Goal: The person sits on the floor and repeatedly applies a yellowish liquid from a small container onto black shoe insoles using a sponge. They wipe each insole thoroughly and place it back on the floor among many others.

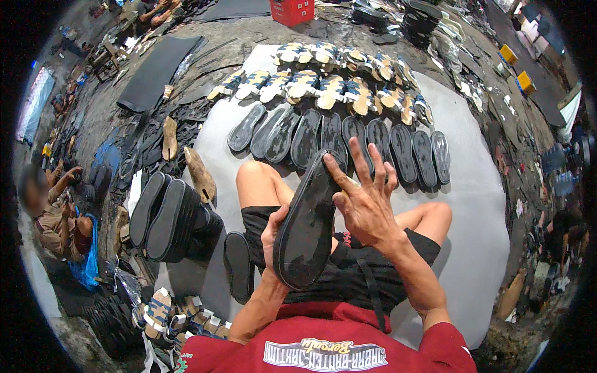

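My left hand (273, 239) grips a black shoe sole (305, 236) by its left edge and holds it up, tilted, above my lap. Glossy, wet-looking patches show on the sole's face. The fingers of my right hand (373, 208) are spread, and the index fingertip touches the sole near its upper end. Beyond it, a row of black soles (305, 140) lies on a light grey sheet (479, 217), several with similar shiny smears. Farther back stand rows of sandals (329, 90) with tan footbeds and blue and white straps.
Stacked black soles (171, 230) stand at my left, with a single sole (238, 267) by my leg. Nearby lie wooden shoe lasts (199, 174). More sandals (158, 311) are at lower left. Another person (56, 217) sits far left. A red box (292, 11) is at the back.
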A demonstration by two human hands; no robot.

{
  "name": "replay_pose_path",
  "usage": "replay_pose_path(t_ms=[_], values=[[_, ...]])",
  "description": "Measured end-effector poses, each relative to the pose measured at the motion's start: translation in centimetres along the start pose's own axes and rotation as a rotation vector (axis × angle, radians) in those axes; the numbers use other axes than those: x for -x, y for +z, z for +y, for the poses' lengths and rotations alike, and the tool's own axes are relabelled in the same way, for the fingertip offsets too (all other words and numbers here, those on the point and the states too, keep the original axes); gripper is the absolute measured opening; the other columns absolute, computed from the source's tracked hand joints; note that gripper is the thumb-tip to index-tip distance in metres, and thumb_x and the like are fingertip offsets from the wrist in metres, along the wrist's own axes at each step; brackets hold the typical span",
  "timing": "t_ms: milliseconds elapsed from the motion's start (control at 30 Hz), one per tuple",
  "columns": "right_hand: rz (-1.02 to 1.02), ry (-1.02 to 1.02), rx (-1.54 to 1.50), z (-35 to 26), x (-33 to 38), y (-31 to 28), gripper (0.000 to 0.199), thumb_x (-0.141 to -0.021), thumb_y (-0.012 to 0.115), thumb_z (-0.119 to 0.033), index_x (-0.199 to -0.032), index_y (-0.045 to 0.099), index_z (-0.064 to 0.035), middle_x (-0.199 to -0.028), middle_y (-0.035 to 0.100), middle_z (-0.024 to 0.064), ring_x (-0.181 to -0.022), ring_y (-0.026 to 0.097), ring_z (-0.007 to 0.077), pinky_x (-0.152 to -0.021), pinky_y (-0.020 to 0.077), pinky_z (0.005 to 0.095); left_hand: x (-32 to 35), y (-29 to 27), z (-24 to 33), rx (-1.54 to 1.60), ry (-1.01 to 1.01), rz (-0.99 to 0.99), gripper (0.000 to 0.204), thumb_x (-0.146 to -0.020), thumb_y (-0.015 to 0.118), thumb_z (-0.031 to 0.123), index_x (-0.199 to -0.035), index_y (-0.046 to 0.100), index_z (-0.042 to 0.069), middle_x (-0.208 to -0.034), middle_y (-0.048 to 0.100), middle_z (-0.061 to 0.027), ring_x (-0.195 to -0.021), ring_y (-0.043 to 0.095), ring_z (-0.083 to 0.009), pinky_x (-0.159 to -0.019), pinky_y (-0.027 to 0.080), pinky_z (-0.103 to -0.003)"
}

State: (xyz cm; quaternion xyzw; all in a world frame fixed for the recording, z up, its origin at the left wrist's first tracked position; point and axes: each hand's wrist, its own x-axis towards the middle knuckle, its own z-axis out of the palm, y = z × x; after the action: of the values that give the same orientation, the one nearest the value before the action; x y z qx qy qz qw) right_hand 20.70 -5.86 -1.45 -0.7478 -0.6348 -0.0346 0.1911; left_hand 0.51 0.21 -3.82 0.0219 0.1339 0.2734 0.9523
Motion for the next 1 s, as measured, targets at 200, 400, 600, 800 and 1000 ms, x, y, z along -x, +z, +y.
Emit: replay_pose_path(t_ms=[200, 400, 600, 800, 1000], values=[[-0.079, -0.124, 0.104, -1.1, 1.4, 0.5, 0.060, -0.115, 0.025, -0.061, -0.167, 0.046, -0.0385, -0.183, 0.018, 0.0074, -0.165, 0.011, 0.0345, -0.127, 0.0025, 0.0578, 0.0, 0.4, 0.1, -0.006, -0.005, 0.041, 0.057, -0.112, 0.045, 0.042, -0.143, 0.062, -0.002, -0.125, 0.076, -0.0217, -0.100, 0.080, -0.0298, -0.086, 0.069, -0.039], [-0.153, -0.145, -0.005, -0.5, 1.6, 1.0, 0.056, -0.114, 0.036, -0.057, -0.169, 0.037, -0.0462, -0.183, 0.015, 0.0049, -0.165, 0.014, 0.0355, -0.126, 0.0027, 0.0623, 0.0, 0.9, 0.0, -0.006, -0.006, 0.103, 0.056, -0.112, 0.045, 0.045, -0.142, 0.063, 0.001, -0.122, 0.077, -0.0199, -0.097, 0.081, -0.0281, -0.081, 0.070, -0.039], [-0.210, -0.182, -0.014, -0.4, 1.6, 0.9, 0.056, -0.112, 0.038, -0.058, -0.167, 0.040, -0.0461, -0.183, 0.014, 0.0061, -0.165, 0.013, 0.0369, -0.126, 0.0062, 0.0630, -0.4, 0.7, 0.1, 0.020, -0.020, 0.115, 0.057, -0.112, 0.043, 0.046, -0.144, 0.061, 0.003, -0.122, 0.076, -0.0193, -0.095, 0.081, -0.0298, -0.079, 0.071, -0.043], [-0.252, -0.222, -0.063, -1.4, 2.1, 0.8, 0.059, -0.111, 0.047, -0.055, -0.168, 0.037, -0.0479, -0.183, 0.013, 0.0064, -0.166, 0.010, 0.0380, -0.126, 0.0077, 0.0668, -0.6, 0.8, 0.4, 0.024, -0.052, 0.120, 0.055, -0.111, 0.043, 0.049, -0.147, 0.059, 0.010, -0.121, 0.076, -0.0198, -0.088, 0.080, -0.0328, -0.076, 0.071, -0.049], [-0.290, -0.256, -0.130, -2.1, 2.6, 1.0, 0.059, -0.110, 0.047, -0.057, -0.168, 0.036, -0.0484, -0.183, 0.013, 0.0059, -0.166, 0.006, 0.0366, -0.126, 0.0013, 0.0666, -0.9, -0.2, 0.7, 0.028, -0.070, 0.036, 0.054, -0.112, 0.042, 0.049, -0.147, 0.061, 0.012, -0.126, 0.075, -0.0160, -0.094, 0.079, -0.0320, -0.080, 0.070, -0.048]])
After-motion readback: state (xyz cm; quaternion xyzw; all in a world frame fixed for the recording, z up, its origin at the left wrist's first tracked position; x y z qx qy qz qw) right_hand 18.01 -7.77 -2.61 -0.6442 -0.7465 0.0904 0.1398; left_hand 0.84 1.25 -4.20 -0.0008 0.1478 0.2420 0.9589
